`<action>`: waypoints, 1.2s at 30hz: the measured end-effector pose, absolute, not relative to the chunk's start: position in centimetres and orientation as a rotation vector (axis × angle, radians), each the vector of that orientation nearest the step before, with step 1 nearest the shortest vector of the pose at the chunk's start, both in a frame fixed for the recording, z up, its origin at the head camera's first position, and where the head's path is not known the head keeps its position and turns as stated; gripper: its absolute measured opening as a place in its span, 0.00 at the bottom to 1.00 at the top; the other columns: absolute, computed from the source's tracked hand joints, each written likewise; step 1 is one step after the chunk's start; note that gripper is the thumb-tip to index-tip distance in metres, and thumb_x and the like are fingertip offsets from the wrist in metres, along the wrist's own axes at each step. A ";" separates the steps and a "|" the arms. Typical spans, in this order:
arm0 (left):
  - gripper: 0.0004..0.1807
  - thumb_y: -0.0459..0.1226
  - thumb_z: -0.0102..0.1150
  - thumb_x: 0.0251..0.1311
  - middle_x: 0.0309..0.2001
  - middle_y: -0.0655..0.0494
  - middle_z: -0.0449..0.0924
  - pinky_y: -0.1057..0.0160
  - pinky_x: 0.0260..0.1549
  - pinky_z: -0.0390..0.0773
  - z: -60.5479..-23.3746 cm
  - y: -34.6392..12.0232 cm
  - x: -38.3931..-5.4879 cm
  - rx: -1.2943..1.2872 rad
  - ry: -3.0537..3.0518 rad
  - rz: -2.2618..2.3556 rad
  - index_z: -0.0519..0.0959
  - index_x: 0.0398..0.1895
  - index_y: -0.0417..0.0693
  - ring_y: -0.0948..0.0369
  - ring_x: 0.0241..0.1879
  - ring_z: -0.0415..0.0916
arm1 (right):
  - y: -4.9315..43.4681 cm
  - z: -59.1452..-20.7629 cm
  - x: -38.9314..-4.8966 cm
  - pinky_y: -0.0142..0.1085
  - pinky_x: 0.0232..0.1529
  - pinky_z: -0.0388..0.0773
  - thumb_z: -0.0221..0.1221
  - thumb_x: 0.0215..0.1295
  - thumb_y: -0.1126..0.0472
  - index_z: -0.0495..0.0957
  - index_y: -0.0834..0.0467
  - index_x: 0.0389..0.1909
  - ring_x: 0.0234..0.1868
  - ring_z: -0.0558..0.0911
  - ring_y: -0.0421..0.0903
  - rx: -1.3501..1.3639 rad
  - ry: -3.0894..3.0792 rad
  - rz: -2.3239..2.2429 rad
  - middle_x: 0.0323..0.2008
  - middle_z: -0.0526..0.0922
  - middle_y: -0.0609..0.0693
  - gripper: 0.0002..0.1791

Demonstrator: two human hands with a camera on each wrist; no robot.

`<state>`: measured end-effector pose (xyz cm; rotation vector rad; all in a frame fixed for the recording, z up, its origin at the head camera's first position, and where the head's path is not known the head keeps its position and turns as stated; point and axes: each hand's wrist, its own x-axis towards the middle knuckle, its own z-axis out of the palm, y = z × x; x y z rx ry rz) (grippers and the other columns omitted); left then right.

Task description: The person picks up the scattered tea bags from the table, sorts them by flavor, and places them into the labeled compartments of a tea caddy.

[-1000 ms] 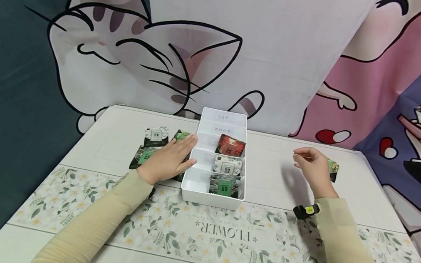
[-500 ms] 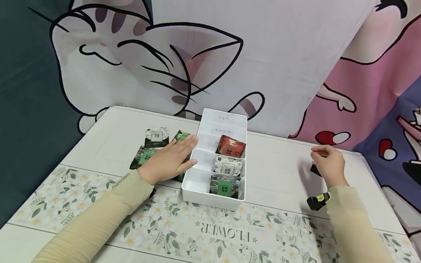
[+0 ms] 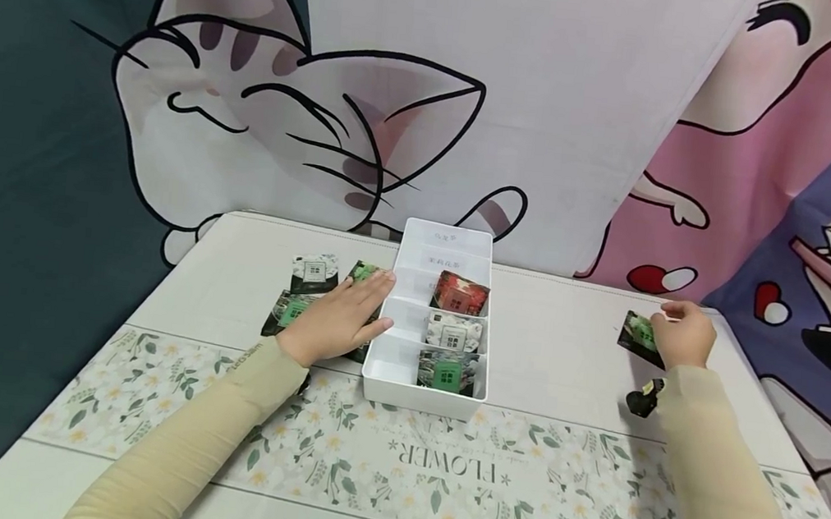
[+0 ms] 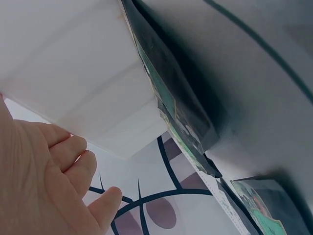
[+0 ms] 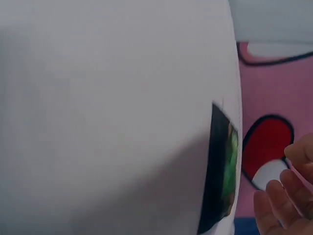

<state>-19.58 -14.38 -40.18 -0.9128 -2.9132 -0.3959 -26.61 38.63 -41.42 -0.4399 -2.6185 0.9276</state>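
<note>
The table [image 3: 569,364], covered in a white cloth with a floral runner, carried a white plastic divided organiser box [image 3: 404,386] near its middle, and that box had not shifted over the last second. Its compartments held three square foil sachets, a red one [image 3: 459,293], a white one [image 3: 453,330] and a dark green one [image 3: 444,371].

The real change was on the right. The right hand [image 3: 683,336], which a second earlier hovered nearer the box, had travelled out to the far right edge of the table, and its curled fingers now lay over a dark green foil sachet [image 3: 639,335] lying flat on the cloth, just left of the fingertips. I judged this the start of a pickup; whether the fingers already pinched it could not be told.

The left hand [image 3: 336,318] stayed flat, fingers straight and relaxed, resting on the loose sachets [image 3: 311,271] left of the box, fingertips touching the box wall.

The right wrist view showed the green sachet [image 5: 224,178] edge-on with the fingers [image 5: 288,196] apart from it, which the head view hid. The left wrist view showed sachets [image 4: 181,112] stacked beyond the straight fingers [image 4: 73,156].
</note>
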 end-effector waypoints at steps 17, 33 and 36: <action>0.38 0.53 0.42 0.79 0.81 0.45 0.47 0.45 0.79 0.46 -40.2 -14.2 -19.6 -0.913 -2.914 -0.399 0.49 0.81 0.40 0.50 0.79 0.46 | 41.8 -42.3 -26.3 0.60 0.63 0.74 0.53 0.73 0.53 0.64 0.77 0.68 0.62 0.71 0.70 -0.680 -2.830 0.997 0.63 0.71 0.76 0.35; 0.38 0.53 0.41 0.80 0.81 0.46 0.47 0.45 0.79 0.46 -40.1 -14.2 -19.6 -0.911 -2.922 -0.417 0.49 0.81 0.40 0.49 0.79 0.47 | 41.5 -42.3 -26.4 0.60 0.69 0.68 0.58 0.67 0.58 0.61 0.80 0.68 0.66 0.66 0.73 -0.680 -2.902 0.991 0.66 0.66 0.77 0.37; 0.38 0.53 0.41 0.80 0.81 0.46 0.47 0.45 0.79 0.47 -40.2 -14.2 -19.6 -0.912 -2.920 -0.417 0.49 0.81 0.40 0.49 0.79 0.46 | 41.6 -42.6 -26.6 0.60 0.67 0.71 0.59 0.66 0.60 0.60 0.78 0.70 0.66 0.68 0.72 -0.690 -2.876 1.063 0.66 0.67 0.77 0.38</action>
